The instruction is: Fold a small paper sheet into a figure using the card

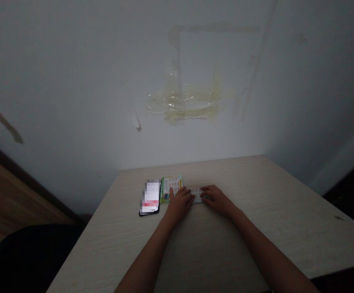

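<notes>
A small flat card with colourful print (196,194) lies on the table between my two hands. My left hand (181,200) rests at its left side, fingers stretched over that edge and thumb spread out toward a green-edged printed booklet (172,184). Curled round the card's right edge are the fingers and thumb of my right hand (216,198). The booklet lies flat just left of the card, partly covered by my left hand. Whether the card and booklet are joined I cannot tell, since my left hand hides the place between them.
A phone (150,197) with a lit, blurred screen lies left of the booklet. The pale wooden table (250,175) meets a white wall (103,81) marked with old tape (189,103). A dark chair (36,252) stands at the lower left.
</notes>
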Available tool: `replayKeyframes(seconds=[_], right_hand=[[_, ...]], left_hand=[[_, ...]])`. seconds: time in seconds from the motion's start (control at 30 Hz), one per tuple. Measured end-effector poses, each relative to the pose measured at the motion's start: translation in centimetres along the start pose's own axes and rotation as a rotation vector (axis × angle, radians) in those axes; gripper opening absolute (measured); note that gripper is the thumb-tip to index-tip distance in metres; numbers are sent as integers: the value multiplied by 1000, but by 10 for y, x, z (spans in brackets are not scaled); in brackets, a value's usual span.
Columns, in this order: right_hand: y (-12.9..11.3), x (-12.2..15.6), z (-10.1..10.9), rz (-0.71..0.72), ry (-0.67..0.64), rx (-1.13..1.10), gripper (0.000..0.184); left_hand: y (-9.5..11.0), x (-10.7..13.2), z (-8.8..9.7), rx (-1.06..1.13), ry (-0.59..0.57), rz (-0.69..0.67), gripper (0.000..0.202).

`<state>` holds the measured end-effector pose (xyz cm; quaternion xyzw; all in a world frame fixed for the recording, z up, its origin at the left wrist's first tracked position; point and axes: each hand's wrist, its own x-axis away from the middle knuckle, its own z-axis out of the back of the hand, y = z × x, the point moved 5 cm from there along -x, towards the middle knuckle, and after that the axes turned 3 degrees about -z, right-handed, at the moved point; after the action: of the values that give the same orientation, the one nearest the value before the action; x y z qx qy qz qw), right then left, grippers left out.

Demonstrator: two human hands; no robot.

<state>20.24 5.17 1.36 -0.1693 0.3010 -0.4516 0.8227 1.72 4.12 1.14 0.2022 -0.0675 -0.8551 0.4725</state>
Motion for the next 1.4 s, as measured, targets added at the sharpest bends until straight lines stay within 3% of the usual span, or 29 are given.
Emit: replayKeyframes(seconds=[0.6, 1.4], right_hand=[[3, -4, -4, 12, 6, 70, 31], [3, -10, -12, -27, 63, 176, 33]], left_hand=[[-6, -9, -1, -55, 56, -11, 29], [-4, -11, 4, -91, 115, 33, 30]])
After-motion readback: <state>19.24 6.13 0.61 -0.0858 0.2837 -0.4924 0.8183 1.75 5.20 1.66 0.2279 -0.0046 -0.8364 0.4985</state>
